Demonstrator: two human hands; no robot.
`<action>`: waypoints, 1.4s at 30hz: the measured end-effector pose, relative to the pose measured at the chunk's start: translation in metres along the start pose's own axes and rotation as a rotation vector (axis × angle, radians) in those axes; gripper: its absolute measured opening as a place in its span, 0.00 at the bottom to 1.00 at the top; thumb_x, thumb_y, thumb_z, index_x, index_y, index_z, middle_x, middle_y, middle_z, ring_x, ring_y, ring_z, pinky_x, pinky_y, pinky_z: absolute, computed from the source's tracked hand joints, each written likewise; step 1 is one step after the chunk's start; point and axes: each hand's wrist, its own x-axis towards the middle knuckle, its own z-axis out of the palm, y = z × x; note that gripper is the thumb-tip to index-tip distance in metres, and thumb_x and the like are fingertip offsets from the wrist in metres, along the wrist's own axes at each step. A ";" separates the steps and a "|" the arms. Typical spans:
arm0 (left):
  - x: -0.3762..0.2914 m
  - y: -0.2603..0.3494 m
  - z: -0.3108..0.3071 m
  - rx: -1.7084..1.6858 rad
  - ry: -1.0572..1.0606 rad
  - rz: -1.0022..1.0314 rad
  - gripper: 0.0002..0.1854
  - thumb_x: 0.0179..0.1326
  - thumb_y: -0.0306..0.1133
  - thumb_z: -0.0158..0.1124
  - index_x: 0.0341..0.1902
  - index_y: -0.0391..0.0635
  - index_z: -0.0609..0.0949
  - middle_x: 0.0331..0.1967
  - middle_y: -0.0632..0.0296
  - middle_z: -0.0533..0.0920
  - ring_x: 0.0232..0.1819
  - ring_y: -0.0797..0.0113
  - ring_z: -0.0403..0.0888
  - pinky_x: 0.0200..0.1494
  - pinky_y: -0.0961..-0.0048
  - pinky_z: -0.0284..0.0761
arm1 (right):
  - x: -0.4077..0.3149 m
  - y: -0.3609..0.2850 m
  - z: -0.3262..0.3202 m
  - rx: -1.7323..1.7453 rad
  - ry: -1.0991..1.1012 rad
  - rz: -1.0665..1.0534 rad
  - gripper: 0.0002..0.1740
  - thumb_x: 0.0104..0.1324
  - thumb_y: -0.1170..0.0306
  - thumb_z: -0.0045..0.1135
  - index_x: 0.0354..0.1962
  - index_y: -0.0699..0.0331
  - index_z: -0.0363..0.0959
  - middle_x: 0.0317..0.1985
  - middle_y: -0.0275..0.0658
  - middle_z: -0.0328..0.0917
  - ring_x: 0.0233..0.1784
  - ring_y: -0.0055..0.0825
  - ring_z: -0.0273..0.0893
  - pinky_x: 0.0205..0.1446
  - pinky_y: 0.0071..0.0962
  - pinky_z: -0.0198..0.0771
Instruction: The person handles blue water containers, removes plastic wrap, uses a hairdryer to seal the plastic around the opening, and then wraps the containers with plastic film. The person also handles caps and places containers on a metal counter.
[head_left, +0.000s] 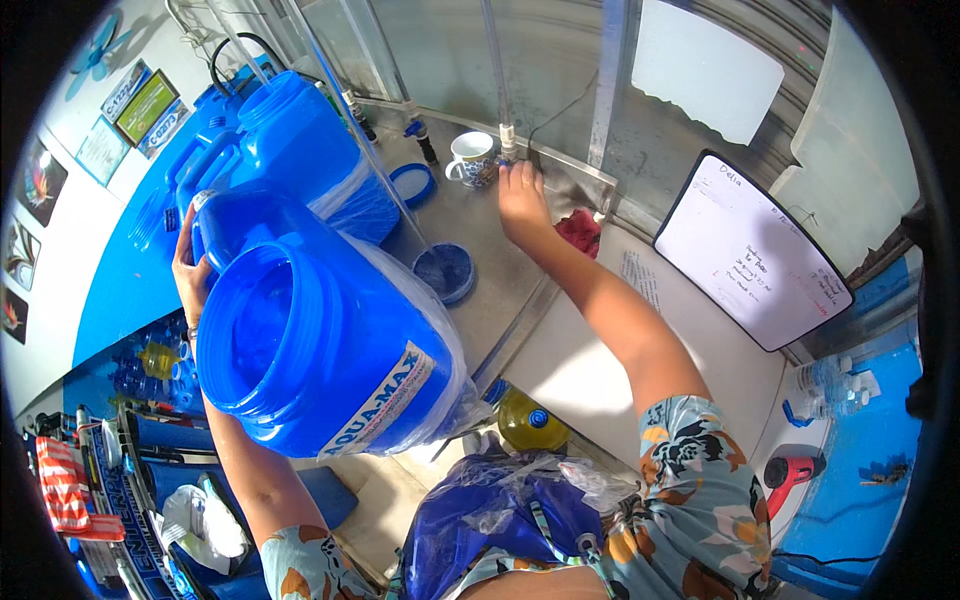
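Note:
A large blue plastic water jug (397, 322), with clear plastic film around its base, is tilted with its open mouth towards me. My left hand (193, 277) grips it beside its moulded handle; the jug partly hides the fingers. At the metal counter's (487, 247) back edge, my right hand (523, 199) is closed around a small valve (508, 161) at the foot of a clear upright pipe (495, 67). The fingers cover most of that valve. Just left of them stands a patterned white mug (472, 159). A blue round lid (444, 273) lies upturned near the jug.
Another blue jug (300, 127) stands open behind, under a clear pipe, with a second lid (412, 185) nearby. A red cloth (578, 232) lies by my right forearm. A whiteboard with writing (750, 255) leans at right. Below are a yellowish bottle (529, 420) and a red hair dryer (789, 472).

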 end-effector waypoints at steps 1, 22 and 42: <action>0.000 0.000 0.000 -0.003 0.006 -0.019 0.44 0.45 0.37 0.76 0.67 0.41 0.68 0.56 0.53 0.77 0.54 0.64 0.78 0.58 0.68 0.75 | -0.007 0.001 0.003 0.054 -0.122 0.032 0.30 0.57 0.73 0.49 0.57 0.79 0.63 0.61 0.66 0.60 0.70 0.59 0.53 0.71 0.56 0.49; 0.003 -0.015 -0.010 -0.058 -0.046 0.044 0.45 0.42 0.36 0.75 0.67 0.38 0.67 0.61 0.53 0.73 0.60 0.63 0.72 0.65 0.67 0.66 | 0.009 -0.105 0.011 0.680 -0.222 0.118 0.21 0.62 0.61 0.59 0.50 0.62 0.70 0.45 0.55 0.70 0.45 0.54 0.73 0.48 0.46 0.70; -0.004 -0.008 -0.005 -0.009 0.042 0.106 0.42 0.40 0.31 0.76 0.65 0.45 0.72 0.49 0.56 0.80 0.48 0.69 0.78 0.53 0.74 0.73 | 0.024 -0.031 -0.173 1.981 -0.598 0.750 0.23 0.70 0.59 0.48 0.48 0.73 0.72 0.33 0.39 0.78 0.29 0.24 0.78 0.36 0.23 0.77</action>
